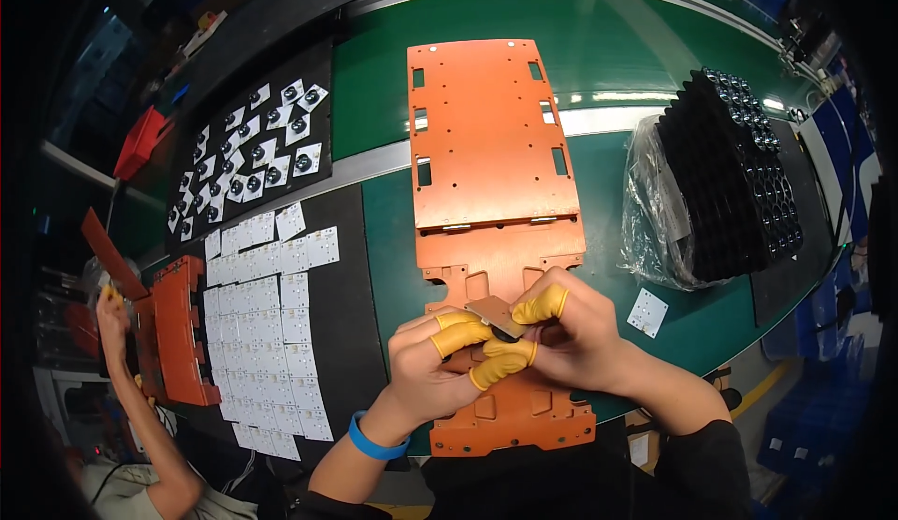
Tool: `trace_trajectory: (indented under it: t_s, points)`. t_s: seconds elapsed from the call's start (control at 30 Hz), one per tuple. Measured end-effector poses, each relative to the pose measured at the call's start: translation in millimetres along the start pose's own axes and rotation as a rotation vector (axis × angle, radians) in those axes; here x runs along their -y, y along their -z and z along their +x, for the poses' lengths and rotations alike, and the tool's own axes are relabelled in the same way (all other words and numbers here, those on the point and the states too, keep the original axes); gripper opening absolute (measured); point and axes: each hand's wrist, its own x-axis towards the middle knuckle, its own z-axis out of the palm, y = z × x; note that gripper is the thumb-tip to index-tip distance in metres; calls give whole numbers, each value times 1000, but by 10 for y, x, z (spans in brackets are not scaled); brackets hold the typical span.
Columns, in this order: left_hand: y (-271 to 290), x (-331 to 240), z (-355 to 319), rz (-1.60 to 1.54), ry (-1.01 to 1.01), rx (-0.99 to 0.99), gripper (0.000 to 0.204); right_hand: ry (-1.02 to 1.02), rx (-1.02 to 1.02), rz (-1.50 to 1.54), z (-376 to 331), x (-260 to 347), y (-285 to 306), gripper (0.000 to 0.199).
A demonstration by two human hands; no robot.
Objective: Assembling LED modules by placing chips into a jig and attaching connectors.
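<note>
Far to the left of the grip, another person's hand (110, 312) rests at a stack of orange plates (178, 330). Nearer, still left of the grip, rows of small white squares (271, 333) lie on a black mat (351, 286); beyond them, white squares with black round parts (248, 160).

Left hand (440, 361), blue wristband (374, 443) at the wrist, yellow fingertip covers (458, 336): closed, pinching a small grey square piece (493, 314) from its left side. The piece sits between both hands, just above a long orange plate (491, 146) that runs under the grip and away from it on the green table (617, 43).

Right hand (575, 333): closed on the same piece from the right, covered fingertips touching those of the left.

Right of the grip, one white square (647, 311); farther right, a stack of black trays (739, 174) in clear plastic.
</note>
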Motion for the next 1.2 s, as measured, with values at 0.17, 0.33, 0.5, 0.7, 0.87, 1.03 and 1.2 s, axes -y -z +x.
trace_trajectory:
  t_s: [0.17,0.33,0.5,0.7,0.87,1.03,1.2]
  points:
    - [6,43,-58,61,27,-1,34,-4,135,114,-2,9,15,27]
    - [-3,28,-124,110,154,-121,28,-7,118,126,64,75,13,26]
    - [-42,67,-87,-17,239,-183,33,-16,155,146,53,52,13,27]
    - [4,78,-131,-93,467,-198,31,-5,86,82,66,54,31,26]
    - [-40,127,-115,69,221,-190,32,-49,-71,59,42,38,-26,30]
    - [14,74,-43,238,-48,-194,33,46,-61,10,55,32,-12,38]
    - [45,89,-49,368,-228,-105,34,23,-201,131,21,50,2,42]
